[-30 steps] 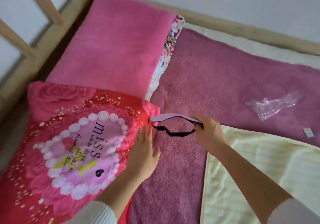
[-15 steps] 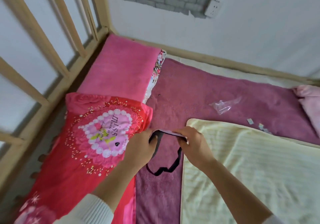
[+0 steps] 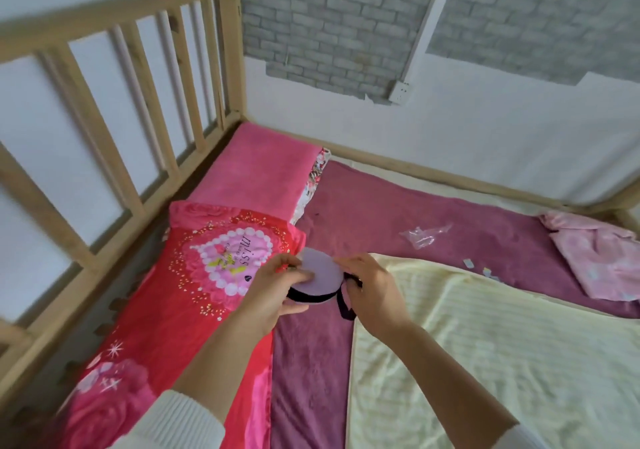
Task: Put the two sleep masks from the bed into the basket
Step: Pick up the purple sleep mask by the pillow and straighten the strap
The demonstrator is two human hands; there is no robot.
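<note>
A lilac sleep mask (image 3: pixel 320 277) with a black strap hangs between both hands, above the seam where the red pillow meets the purple blanket. My left hand (image 3: pixel 277 289) pinches its left side, thumb on top. My right hand (image 3: pixel 372 287) grips its right end, and a loop of black strap dangles below it. The mask looks folded or bunched into a rounded shape. No second sleep mask and no basket appear in view.
A red heart-print pillow (image 3: pixel 194 296) and a pink pillow (image 3: pixel 256 171) lie along the wooden rail (image 3: pixel 114 143). A purple blanket (image 3: pixel 415 213) and a pale yellow blanket (image 3: pixel 502 351) cover the bed. A clear plastic wrapper (image 3: pixel 422 237), small paper scraps (image 3: pixel 485 270) and pink cloth (image 3: pixel 602 258) lie further right.
My left hand came off the pillow and took hold of the mask's left side. Both hands lifted the mask and bunched it together. The view has pulled back and tilted up.
</note>
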